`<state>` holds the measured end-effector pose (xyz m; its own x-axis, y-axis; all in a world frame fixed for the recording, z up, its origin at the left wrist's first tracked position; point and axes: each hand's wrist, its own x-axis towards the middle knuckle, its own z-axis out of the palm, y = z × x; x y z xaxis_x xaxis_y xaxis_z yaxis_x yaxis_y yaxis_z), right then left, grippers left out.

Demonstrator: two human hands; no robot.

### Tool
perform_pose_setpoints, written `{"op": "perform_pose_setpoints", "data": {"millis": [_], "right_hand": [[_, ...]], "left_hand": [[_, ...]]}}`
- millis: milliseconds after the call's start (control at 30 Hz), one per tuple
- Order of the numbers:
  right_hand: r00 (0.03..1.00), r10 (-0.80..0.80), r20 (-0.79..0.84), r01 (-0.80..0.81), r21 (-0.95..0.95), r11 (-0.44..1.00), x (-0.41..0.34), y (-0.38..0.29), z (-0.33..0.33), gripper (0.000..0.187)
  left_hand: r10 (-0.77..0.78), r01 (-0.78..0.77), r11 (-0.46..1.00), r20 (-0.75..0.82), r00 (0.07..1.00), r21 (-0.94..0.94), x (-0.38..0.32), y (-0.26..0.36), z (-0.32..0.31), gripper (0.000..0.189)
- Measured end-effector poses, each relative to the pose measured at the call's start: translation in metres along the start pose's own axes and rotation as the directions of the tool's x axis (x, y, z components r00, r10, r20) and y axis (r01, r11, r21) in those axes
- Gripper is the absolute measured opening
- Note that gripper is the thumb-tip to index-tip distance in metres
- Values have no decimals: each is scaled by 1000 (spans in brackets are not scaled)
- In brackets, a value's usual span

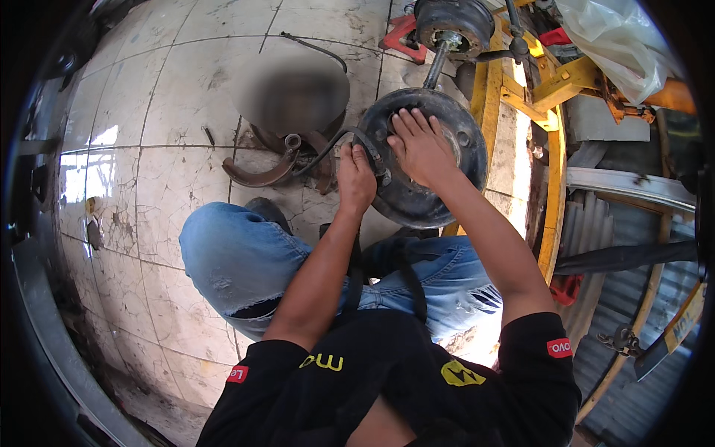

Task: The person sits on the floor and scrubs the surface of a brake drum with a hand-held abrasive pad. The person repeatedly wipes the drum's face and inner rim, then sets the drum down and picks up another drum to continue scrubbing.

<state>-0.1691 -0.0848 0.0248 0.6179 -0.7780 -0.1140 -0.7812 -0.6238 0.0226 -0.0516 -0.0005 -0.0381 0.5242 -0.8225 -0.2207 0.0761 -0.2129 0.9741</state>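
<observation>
A round black metal brake backing plate (425, 209) stands before me at the end of an axle shaft (437, 66). My right hand (422, 146) lies on its face with the fingers extended, and what is under the palm is hidden. At the plate's left edge, my left hand (356, 177) has its fingers curled near a black cable or hose (327, 146); whether it grips the cable or the plate's rim cannot be told. A curved rusty brake shoe (260, 174) rests on the floor to the left, with a metal ring at its upper end.
A blurred round patch hides part of a drum-like object beyond the shoe. Farther off, a brake drum (455, 25) sits on the axle near a red jack stand (406, 40). A yellow steel frame (553, 195) runs along the right. Clear plastic sheeting (617, 42) hangs over its top.
</observation>
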Motion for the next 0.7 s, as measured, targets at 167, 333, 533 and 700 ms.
{"op": "perform_pose_setpoints", "data": {"millis": [167,333,533,700], "right_hand": [[992,-73,-105,70,-37,997,-30,3,9,49],[999,9,-52,-10,-10,1000,-9,6,2,50],[994,-35,-107,32,-24,999,-38,0,6,50],[996,48,-78,-49,-16,999,-12,-3,3,51]], "left_hand": [[44,-44,999,-15,999,13,-1,-4,2,34],[51,-54,997,49,997,51,-3,2,0,34],[63,-65,992,23,998,107,-5,1,3,34],[-13,9,997,62,998,73,-6,3,-2,33]]}}
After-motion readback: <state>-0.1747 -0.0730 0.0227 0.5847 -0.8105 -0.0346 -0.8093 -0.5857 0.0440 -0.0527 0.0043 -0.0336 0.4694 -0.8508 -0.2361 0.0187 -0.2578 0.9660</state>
